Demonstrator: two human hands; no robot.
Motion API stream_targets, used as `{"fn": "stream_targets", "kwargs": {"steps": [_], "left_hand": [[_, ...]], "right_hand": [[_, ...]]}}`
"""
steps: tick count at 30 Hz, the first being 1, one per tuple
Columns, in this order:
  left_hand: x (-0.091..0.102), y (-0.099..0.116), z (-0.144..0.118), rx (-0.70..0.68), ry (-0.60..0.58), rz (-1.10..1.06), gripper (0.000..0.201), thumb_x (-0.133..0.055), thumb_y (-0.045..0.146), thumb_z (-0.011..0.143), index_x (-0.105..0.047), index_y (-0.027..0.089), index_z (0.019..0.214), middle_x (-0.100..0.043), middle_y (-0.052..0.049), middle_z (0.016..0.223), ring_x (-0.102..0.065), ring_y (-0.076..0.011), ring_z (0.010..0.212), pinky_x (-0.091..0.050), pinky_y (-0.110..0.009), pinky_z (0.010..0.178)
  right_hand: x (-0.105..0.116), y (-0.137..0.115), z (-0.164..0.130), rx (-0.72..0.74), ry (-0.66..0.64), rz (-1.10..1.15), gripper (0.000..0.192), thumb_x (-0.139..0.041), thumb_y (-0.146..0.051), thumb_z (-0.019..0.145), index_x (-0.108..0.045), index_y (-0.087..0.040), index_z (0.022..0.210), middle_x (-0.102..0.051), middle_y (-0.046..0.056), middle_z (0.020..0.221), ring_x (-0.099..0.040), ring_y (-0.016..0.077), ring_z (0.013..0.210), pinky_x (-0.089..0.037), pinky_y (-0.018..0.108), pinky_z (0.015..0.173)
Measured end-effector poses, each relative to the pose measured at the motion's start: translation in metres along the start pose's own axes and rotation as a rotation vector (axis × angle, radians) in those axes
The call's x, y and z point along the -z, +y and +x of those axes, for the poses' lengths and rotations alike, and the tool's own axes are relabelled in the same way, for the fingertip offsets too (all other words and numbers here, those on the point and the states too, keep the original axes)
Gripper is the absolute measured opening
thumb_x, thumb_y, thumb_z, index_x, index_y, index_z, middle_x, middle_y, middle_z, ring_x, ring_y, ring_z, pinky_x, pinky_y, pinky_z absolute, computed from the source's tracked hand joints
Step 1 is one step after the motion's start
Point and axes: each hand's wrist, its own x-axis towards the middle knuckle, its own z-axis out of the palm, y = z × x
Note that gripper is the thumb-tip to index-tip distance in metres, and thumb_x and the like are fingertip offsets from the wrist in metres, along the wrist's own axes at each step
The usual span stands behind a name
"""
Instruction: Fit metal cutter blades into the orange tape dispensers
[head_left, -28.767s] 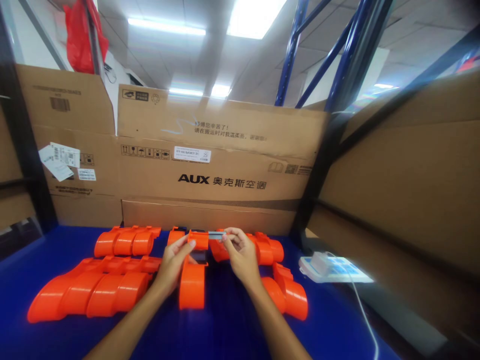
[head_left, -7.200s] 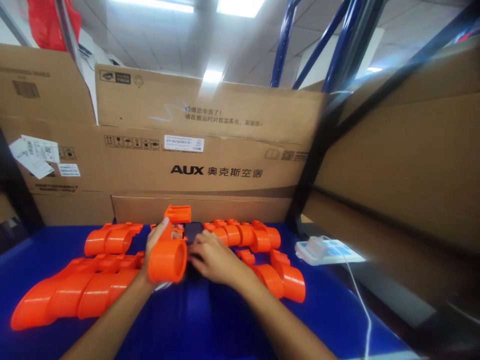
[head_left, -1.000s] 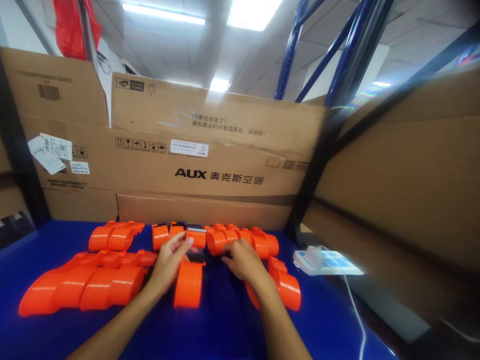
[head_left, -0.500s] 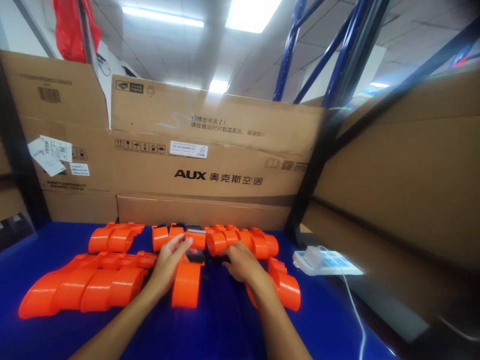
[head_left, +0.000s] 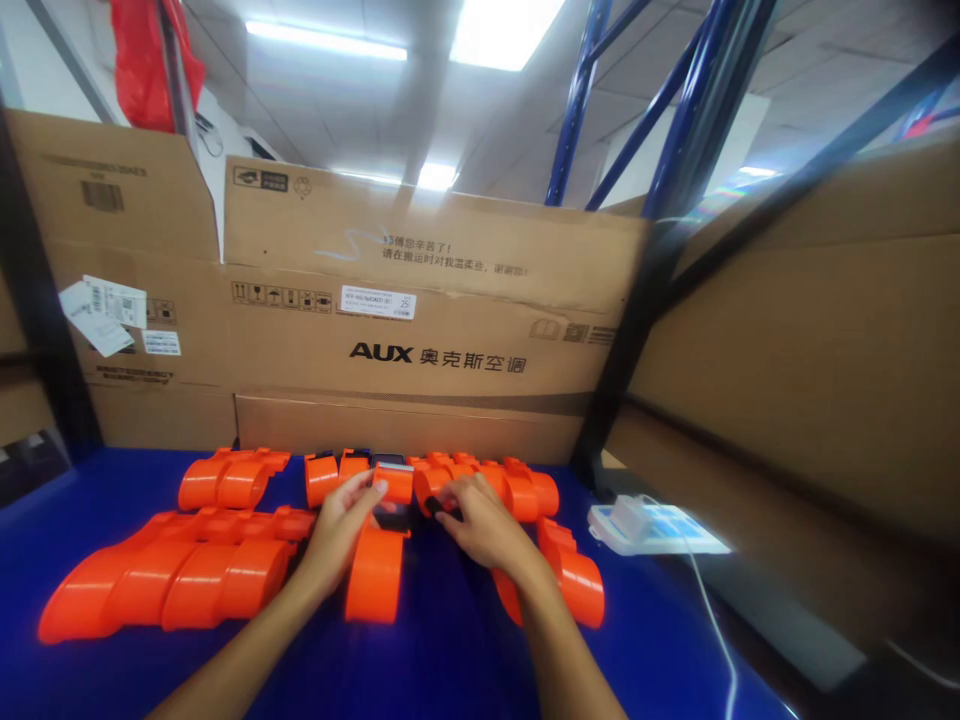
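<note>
My left hand [head_left: 346, 520] is closed round an orange curved plastic part [head_left: 394, 486] that has a silvery strip along its top edge. Under those fingers lies something dark, mostly hidden. Thumb and fingers of my right hand [head_left: 480, 520] pinch a small black piece [head_left: 433, 507], its kind too small to make out. That hand is just right of the held part, in front of a row of similar orange parts [head_left: 525, 493]. A single wider orange part [head_left: 375, 575] stands on the blue surface below my left hand.
Orange parts [head_left: 195, 580] are lined up at the left, with a shorter row [head_left: 225, 483] behind. Cardboard [head_left: 300, 420] walls the back. On the right lie a white power strip [head_left: 660, 527] and its cable [head_left: 712, 620]. A dark post [head_left: 622, 370] rises at the right rear.
My right hand has moved slightly left and up, and a small black piece now shows at its fingertips. My left hand keeps its hold on the orange part.
</note>
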Motion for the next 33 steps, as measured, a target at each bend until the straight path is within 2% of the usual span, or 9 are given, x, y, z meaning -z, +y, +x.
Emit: {"fn": "stream_targets", "kwargs": {"steps": [6, 11, 14, 18, 22, 30, 33], "left_hand": [[0.000, -0.005, 0.000, -0.055, 0.019, 0.100, 0.055, -0.070, 0.051, 0.078, -0.064, 0.014, 0.118, -0.076, -0.009, 0.082, -0.065, -0.0184, 0.064, -0.042, -0.025, 0.058], [0.002, -0.009, 0.003, -0.054, 0.034, 0.147, 0.060, -0.071, 0.051, 0.076, -0.062, 0.014, 0.123, -0.076, -0.009, 0.081, -0.067, -0.0207, 0.068, -0.044, -0.028, 0.062], [0.001, -0.008, 0.003, -0.051, 0.032, 0.150, 0.059, -0.071, 0.052, 0.075, -0.064, 0.015, 0.121, -0.076, -0.009, 0.079, -0.067, -0.0210, 0.065, -0.044, -0.029, 0.062], [0.000, -0.007, 0.003, -0.046, 0.031, 0.143, 0.061, -0.072, 0.053, 0.073, -0.065, 0.015, 0.120, -0.075, -0.008, 0.078, -0.065, -0.0208, 0.063, -0.044, -0.029, 0.060], [0.000, -0.007, 0.002, -0.053, 0.014, 0.142, 0.062, -0.073, 0.052, 0.073, -0.064, 0.014, 0.121, -0.075, -0.009, 0.081, -0.064, -0.0201, 0.064, -0.043, -0.028, 0.059], [-0.001, -0.009, 0.001, -0.058, 0.006, 0.104, 0.059, -0.074, 0.051, 0.072, -0.064, 0.015, 0.119, -0.073, -0.007, 0.081, -0.062, -0.0171, 0.061, -0.045, -0.027, 0.056], [-0.001, -0.010, 0.001, -0.048, -0.015, 0.106, 0.058, -0.078, 0.047, 0.068, -0.065, 0.016, 0.115, -0.072, -0.007, 0.087, -0.061, -0.0158, 0.061, -0.046, -0.026, 0.053]], "right_hand": [[0.001, -0.015, 0.006, 0.037, 0.147, 0.228, 0.020, -0.057, -0.027, 0.089, -0.060, -0.020, 0.108, -0.068, 0.006, 0.101, -0.063, 0.0222, 0.094, -0.049, 0.036, 0.085], [-0.006, -0.032, 0.008, 0.231, 0.311, 0.245, 0.026, -0.054, -0.025, 0.092, -0.058, -0.022, 0.118, -0.067, 0.010, 0.115, -0.060, 0.0257, 0.108, -0.047, 0.043, 0.095], [-0.008, -0.037, 0.007, 0.306, 0.360, 0.225, 0.031, -0.054, -0.023, 0.093, -0.057, -0.024, 0.124, -0.066, 0.010, 0.117, -0.058, 0.0273, 0.109, -0.047, 0.046, 0.095], [-0.008, -0.038, 0.007, 0.334, 0.386, 0.194, 0.026, -0.056, -0.025, 0.093, -0.063, -0.026, 0.119, -0.063, 0.011, 0.116, -0.057, 0.0271, 0.110, -0.048, 0.045, 0.094], [-0.011, -0.038, 0.007, 0.291, 0.395, 0.159, 0.027, -0.058, -0.030, 0.094, -0.065, -0.027, 0.119, -0.060, 0.011, 0.106, -0.056, 0.0261, 0.102, -0.049, 0.043, 0.090], [-0.017, -0.041, 0.007, 0.315, 0.339, 0.180, 0.031, -0.053, -0.028, 0.095, -0.062, -0.024, 0.125, -0.066, 0.010, 0.099, -0.060, 0.0254, 0.095, -0.049, 0.043, 0.089], [-0.015, -0.044, 0.003, 0.343, 0.302, 0.216, 0.034, -0.052, -0.026, 0.095, -0.058, -0.024, 0.129, -0.067, 0.010, 0.104, -0.061, 0.0249, 0.098, -0.049, 0.042, 0.091]]}}
